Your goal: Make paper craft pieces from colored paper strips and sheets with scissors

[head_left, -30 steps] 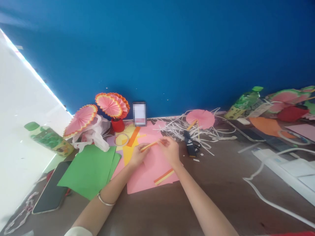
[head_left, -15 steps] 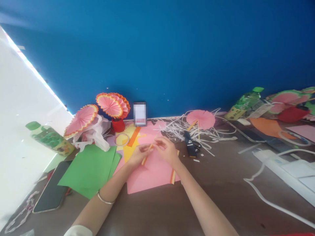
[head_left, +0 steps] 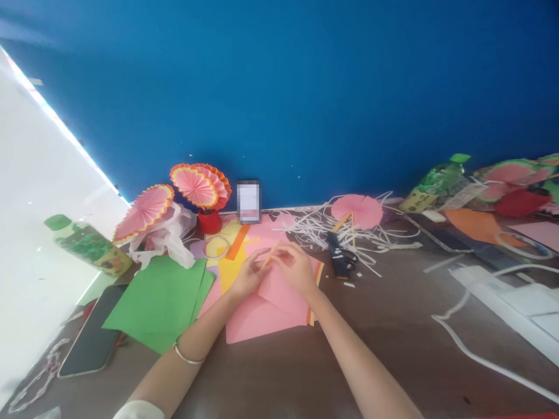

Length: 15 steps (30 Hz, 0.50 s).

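My left hand (head_left: 252,272) and my right hand (head_left: 297,269) come together over the middle of the desk. Their fingers are closed in a pinch on a narrow orange-yellow edge of a pink paper sheet (head_left: 286,294). Along its right side the same sheet has an orange and yellow border (head_left: 311,315). Beneath lie another pink sheet (head_left: 248,326) and a yellow sheet (head_left: 227,273). The fingers partly cover the pinched edge, so I cannot tell how it is folded.
Green paper (head_left: 157,297) and a phone (head_left: 94,331) lie at left, near a tilted bottle (head_left: 89,247). Pleated paper flowers (head_left: 198,186) stand in a red pot (head_left: 210,221). White paper strips (head_left: 310,230), a round pink fan (head_left: 358,210) and a black-handled tool (head_left: 337,256) lie right of the sheets.
The pink sheet's bordered right side has shifted slightly to the right. My hands stay nearly in place, with small finger movements at the pinched edge.
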Each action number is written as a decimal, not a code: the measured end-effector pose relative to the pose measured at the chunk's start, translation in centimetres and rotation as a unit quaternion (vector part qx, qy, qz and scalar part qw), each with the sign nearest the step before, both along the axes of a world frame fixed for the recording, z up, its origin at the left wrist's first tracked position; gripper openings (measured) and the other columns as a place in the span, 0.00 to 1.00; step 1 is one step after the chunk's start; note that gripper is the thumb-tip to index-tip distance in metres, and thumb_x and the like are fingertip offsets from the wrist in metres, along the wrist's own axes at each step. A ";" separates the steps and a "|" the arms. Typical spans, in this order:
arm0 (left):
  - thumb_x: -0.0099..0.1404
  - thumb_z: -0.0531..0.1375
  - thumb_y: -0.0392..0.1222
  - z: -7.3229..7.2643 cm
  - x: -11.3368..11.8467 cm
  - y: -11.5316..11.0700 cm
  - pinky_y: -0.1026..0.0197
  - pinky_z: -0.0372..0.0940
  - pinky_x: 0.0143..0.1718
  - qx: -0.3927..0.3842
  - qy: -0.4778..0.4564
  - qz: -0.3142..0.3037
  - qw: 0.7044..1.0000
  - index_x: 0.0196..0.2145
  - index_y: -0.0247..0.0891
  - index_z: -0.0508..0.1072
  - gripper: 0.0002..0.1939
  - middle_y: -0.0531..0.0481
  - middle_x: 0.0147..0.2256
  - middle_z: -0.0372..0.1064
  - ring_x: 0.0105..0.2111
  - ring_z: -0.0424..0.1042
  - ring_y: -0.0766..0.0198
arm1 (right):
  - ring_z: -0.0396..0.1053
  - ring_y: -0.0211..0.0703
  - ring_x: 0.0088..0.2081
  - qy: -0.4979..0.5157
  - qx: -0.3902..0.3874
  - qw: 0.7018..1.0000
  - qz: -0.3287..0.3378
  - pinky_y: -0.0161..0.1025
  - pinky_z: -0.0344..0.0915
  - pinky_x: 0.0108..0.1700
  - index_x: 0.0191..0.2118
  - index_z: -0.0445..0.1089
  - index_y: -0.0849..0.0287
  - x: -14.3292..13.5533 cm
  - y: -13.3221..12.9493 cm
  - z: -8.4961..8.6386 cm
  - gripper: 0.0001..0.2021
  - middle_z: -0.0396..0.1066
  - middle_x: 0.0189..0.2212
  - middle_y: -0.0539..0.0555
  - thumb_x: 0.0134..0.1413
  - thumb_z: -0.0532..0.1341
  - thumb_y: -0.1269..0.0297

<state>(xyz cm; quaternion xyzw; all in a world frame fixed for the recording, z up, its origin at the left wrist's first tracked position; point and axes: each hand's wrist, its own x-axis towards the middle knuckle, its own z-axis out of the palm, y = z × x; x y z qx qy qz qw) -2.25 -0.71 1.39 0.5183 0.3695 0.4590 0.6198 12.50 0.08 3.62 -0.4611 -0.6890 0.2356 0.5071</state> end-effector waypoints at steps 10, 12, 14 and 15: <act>0.52 0.61 0.51 -0.1 0.1 0.0 0.65 0.61 0.30 -0.021 0.034 0.004 0.999 0.50 0.34 0.64 0.30 0.49 0.26 0.71 0.26 0.68 0.67 | 0.68 0.41 0.34 0.043 -0.008 0.999 -0.005 0.41 0.68 0.39 0.29 0.67 0.57 -0.3 0.1 -0.4 0.02 0.67 0.33 0.53 0.47 0.58 0.67; 0.52 0.61 0.51 0.1 0.1 0.0 0.63 0.62 0.34 -0.014 0.029 -0.003 0.999 0.48 0.34 0.66 0.28 0.47 0.29 0.72 0.30 0.70 0.64 | 0.68 0.42 0.34 0.041 -0.005 0.999 -0.009 0.41 0.69 0.38 0.29 0.67 0.57 -0.4 0.1 -0.3 0.02 0.66 0.32 0.53 0.46 0.58 0.67; 0.53 0.61 0.50 0.2 0.1 0.1 0.61 0.62 0.39 0.002 0.027 -0.012 1.000 0.45 0.35 0.69 0.24 0.45 0.34 0.73 0.35 0.70 0.61 | 0.68 0.43 0.34 0.034 0.001 0.999 -0.015 0.42 0.69 0.38 0.28 0.67 0.57 -0.4 0.0 -0.2 0.01 0.67 0.31 0.54 0.46 0.58 0.67; 0.53 0.61 0.50 0.2 0.1 0.1 0.60 0.62 0.41 0.012 0.032 -0.013 0.999 0.44 0.35 0.70 0.23 0.45 0.36 0.72 0.37 0.70 0.60 | 0.68 0.43 0.34 0.030 0.004 0.999 -0.016 0.42 0.69 0.38 0.28 0.67 0.57 -0.4 0.0 -0.2 0.01 0.67 0.31 0.54 0.46 0.58 0.66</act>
